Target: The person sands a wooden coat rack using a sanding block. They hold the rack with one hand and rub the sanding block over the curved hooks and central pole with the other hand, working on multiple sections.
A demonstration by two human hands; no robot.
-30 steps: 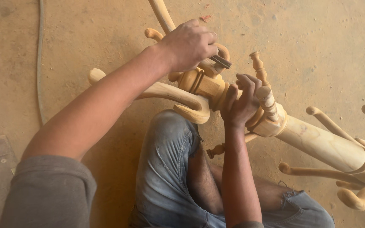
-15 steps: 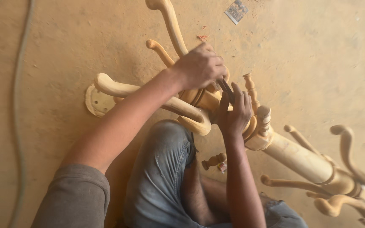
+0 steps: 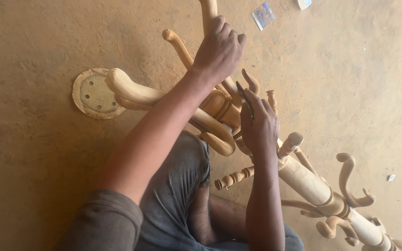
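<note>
Left hand (image 3: 219, 49) is wrapped tight around a curved hook (image 3: 209, 11) of the wooden coat stand (image 3: 303, 179), up at 12 o'clock. Right hand (image 3: 258, 128) pinches what looks like sandpaper (image 3: 244, 95) against the stand, dead centre. Sanding disc (image 3: 94, 93) lies at 9 o'clock.

Warm, even daylight fills the view and tints the dusty floor (image 3: 47, 186) orange-tan. No single source shows; the light seems to fall from about 12 o'clock, since soft shadow gathers toward 6 o'clock, beneath the arms and across the grey trousers (image 3: 173, 195). Shadows have blurred edges; nothing is harshly cut. The pale turned wood (image 3: 303, 179) is the brightest surface, with a mild sheen but no blown glare. The right hand (image 3: 258, 126) and forearm read dark against it, with detail lost in the skin folds. Focus is fair at centre; toward 5 o'clock the carved pieces soften. The floor towards 3 o'clock looks hazy and flat.
</note>
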